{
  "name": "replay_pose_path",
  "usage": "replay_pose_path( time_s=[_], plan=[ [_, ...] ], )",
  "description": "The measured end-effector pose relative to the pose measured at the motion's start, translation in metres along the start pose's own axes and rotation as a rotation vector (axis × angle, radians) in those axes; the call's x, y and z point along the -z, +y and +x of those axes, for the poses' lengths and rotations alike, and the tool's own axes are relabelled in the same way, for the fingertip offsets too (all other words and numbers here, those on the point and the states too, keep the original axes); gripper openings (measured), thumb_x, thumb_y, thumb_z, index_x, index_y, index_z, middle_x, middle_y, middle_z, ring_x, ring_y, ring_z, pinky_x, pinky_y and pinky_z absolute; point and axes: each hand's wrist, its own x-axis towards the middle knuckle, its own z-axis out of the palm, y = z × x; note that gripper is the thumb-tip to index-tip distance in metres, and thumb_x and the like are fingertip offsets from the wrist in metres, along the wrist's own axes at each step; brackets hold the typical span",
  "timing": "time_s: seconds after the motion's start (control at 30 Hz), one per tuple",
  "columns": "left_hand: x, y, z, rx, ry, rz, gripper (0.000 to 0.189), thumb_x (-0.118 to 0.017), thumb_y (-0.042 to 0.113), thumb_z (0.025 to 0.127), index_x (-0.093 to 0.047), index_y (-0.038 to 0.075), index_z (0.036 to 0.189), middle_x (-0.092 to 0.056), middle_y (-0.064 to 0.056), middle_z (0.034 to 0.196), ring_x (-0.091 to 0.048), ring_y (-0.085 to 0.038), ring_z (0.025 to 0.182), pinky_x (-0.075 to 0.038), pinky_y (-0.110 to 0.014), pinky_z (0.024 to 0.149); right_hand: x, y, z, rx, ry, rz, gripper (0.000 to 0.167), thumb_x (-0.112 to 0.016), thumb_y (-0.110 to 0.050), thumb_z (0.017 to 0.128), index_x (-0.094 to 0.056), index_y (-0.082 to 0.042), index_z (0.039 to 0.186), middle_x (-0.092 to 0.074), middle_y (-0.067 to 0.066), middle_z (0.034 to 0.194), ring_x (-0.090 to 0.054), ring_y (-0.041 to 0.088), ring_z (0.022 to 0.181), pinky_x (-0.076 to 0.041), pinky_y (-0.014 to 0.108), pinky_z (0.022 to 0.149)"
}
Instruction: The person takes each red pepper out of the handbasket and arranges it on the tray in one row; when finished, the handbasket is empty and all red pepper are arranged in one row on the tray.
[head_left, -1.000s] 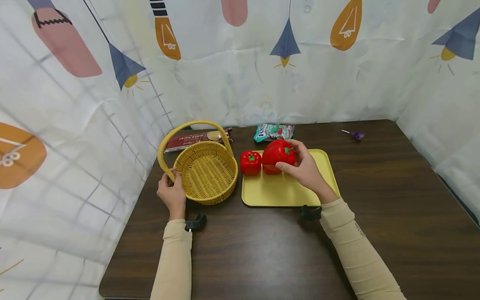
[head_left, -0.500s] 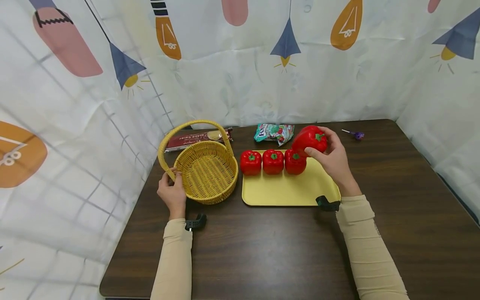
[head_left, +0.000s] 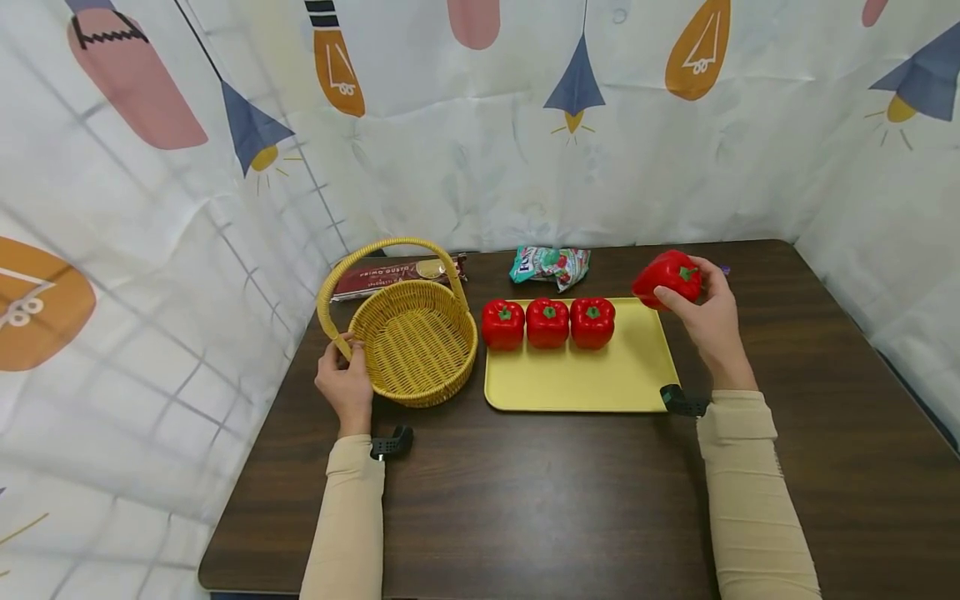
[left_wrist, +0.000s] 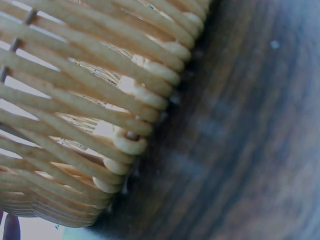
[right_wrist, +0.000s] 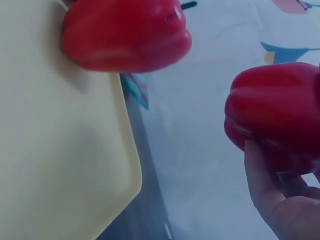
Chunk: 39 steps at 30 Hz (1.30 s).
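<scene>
My right hand (head_left: 708,312) grips a red bell pepper (head_left: 669,280) with a green stem, raised over the tray's far right corner. In the right wrist view, thumb and fingers wrap the held pepper (right_wrist: 275,112). Three more red bell peppers (head_left: 547,323) stand in a row along the far side of the yellow tray (head_left: 577,383). On the left, my left hand (head_left: 345,383) pinches the handle base of a yellow woven basket (head_left: 420,342), which has nothing inside. The left wrist view is mostly filled by the basket's woven wall (left_wrist: 85,100) and dark tabletop.
Behind the basket lies a long dark red snack packet (head_left: 390,277). A teal candy bag (head_left: 551,265) sits behind the tray. Partly hidden behind my right hand is a small purple lollipop (head_left: 725,270). A printed curtain (head_left: 480,167) hangs around the dark wooden table (head_left: 525,500).
My right hand has lifted the pepper from over the row and carried it rightward, uncovering the other peppers. The left hand and basket stay put.
</scene>
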Motion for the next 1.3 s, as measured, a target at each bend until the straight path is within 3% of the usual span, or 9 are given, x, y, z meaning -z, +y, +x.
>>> replay_pose_path(
  time_s=[0.2,0.43,0.7,1.07,1.3],
  plan=[
    [-0.001,0.001,-0.001,-0.014,0.018,-0.001,0.017,-0.064,0.003,0.091,-0.068,-0.008,0.104,-0.063,-0.016,0.087,-0.056,0.0,0.077,-0.044,-0.013,0.061,0.011,0.006,0.0,-0.097,-0.045,-0.084,0.074,-0.069,-0.031,0.09,-0.03,-0.011,0.149,-0.042,0.006,0.137,-0.043,0.016,0.114,-0.048,0.011,0.079],
    [-0.001,0.001,-0.001,-0.014,0.02,0.005,0.018,-0.064,0.004,0.091,-0.068,-0.008,0.103,-0.063,-0.017,0.088,-0.057,0.0,0.075,-0.045,-0.012,0.061,0.016,0.018,0.003,-0.203,-0.175,-0.228,0.083,-0.068,-0.039,0.09,-0.023,-0.007,0.152,-0.034,0.021,0.147,-0.04,0.034,0.124,-0.051,0.023,0.084],
    [0.001,0.002,-0.001,-0.006,0.003,0.003,0.018,-0.063,0.003,0.091,-0.068,-0.008,0.104,-0.064,-0.019,0.089,-0.059,0.002,0.074,-0.047,-0.012,0.062,0.01,0.022,0.003,-0.2,-0.28,-0.346,0.087,-0.071,-0.039,0.088,-0.023,-0.003,0.152,-0.035,0.026,0.146,-0.038,0.045,0.127,-0.041,0.058,0.1],
    [0.001,0.005,-0.001,0.002,-0.009,-0.006,0.018,-0.064,0.002,0.091,-0.069,-0.007,0.106,-0.062,-0.021,0.091,-0.06,0.001,0.076,-0.047,-0.012,0.065,0.002,0.03,0.005,-0.204,-0.366,-0.437,0.088,-0.074,-0.037,0.086,-0.025,-0.004,0.151,-0.037,0.028,0.143,-0.039,0.046,0.127,-0.037,0.06,0.102],
    [0.001,0.006,-0.002,0.011,-0.001,0.012,0.018,-0.064,0.002,0.091,-0.069,-0.007,0.106,-0.062,-0.019,0.091,-0.059,0.001,0.077,-0.046,-0.011,0.064,-0.001,0.028,0.005,-0.194,-0.398,-0.436,0.089,-0.074,-0.03,0.086,-0.021,-0.005,0.153,-0.035,0.028,0.144,-0.036,0.047,0.129,-0.036,0.06,0.103]
  ],
)
